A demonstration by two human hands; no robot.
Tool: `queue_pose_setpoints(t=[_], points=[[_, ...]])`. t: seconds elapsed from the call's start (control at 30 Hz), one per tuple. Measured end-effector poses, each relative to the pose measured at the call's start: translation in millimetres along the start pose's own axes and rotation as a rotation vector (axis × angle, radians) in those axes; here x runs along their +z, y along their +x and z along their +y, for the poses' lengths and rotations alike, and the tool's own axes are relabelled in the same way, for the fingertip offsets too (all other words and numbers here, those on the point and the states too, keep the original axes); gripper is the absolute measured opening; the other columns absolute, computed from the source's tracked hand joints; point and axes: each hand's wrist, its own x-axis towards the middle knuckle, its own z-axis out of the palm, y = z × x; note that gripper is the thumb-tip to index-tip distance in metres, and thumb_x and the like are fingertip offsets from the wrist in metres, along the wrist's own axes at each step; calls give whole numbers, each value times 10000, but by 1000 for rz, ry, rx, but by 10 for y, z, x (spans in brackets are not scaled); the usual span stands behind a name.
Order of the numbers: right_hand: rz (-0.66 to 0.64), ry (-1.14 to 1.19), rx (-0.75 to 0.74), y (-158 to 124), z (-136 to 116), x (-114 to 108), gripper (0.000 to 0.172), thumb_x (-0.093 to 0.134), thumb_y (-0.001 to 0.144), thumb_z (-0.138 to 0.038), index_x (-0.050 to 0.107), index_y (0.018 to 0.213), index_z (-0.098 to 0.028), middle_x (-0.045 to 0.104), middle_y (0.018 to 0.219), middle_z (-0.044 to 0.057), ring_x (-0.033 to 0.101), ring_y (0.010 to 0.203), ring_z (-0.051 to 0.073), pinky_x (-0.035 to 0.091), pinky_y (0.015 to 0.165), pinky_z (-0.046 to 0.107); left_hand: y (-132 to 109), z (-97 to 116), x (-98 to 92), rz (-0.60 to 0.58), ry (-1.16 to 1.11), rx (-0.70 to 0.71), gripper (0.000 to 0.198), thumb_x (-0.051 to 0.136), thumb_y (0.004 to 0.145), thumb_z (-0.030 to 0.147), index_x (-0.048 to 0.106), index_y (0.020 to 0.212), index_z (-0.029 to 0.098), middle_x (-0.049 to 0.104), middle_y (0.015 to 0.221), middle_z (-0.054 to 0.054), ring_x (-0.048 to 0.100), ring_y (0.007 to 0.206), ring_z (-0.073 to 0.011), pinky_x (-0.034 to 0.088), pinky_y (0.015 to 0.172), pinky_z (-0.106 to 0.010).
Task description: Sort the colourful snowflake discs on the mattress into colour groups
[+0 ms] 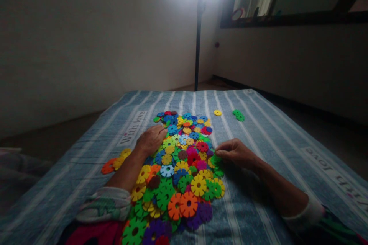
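A heap of colourful plastic snowflake discs lies spread down the middle of a blue striped bedsheet. My left hand rests on the left side of the heap, fingers curled down over the discs; what it grips, if anything, is hidden. At the heap's right edge my right hand has its fingers pinched together on a green disc.
A lone yellow disc and a small green cluster lie apart at the far right of the sheet. Orange and yellow discs sit left of my forearm. A dark lamp pole stands beyond the bed.
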Motion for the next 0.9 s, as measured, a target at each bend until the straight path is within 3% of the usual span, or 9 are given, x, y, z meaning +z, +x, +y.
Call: queue_pose_setpoints(t=[0.3, 0.47, 0.67, 0.9], points=[[-27, -127, -44, 11, 47, 27, 299, 607, 772, -369, 778, 879, -149, 477, 541, -37, 335, 500, 72, 244, 465, 214, -11, 22, -19, -14, -10, -12, 393, 277, 886, 429, 603, 858, 212, 683, 1035, -76, 591, 1062, -217, 422, 999, -316], [-178, -147, -8, -38, -27, -57, 428, 705, 724, -387, 723, 1076, -144, 349, 543, -82, 297, 505, 70, 218, 464, 215, -5, 31, -25, -13, 5, 6, 387, 277, 873, 421, 593, 808, 208, 677, 980, -81, 605, 979, -220, 449, 938, -329], [-123, -406, -23, -79, -151, -3, 318, 707, 724, -316, 674, 987, -141, 482, 629, -54, 412, 560, 88, 298, 513, 210, -8, 55, -38, -15, -15, 2, 377, 270, 862, 430, 562, 776, 208, 667, 951, -88, 603, 957, -231, 453, 918, -342], [-98, -674, -57, -118, -237, 75, 278, 676, 771, -289, 660, 1012, -152, 577, 692, -19, 494, 590, 102, 313, 549, 215, -12, 60, -46, -26, -2, -17, 369, 265, 867, 435, 548, 783, 214, 658, 953, -78, 600, 961, -218, 448, 905, -320]])
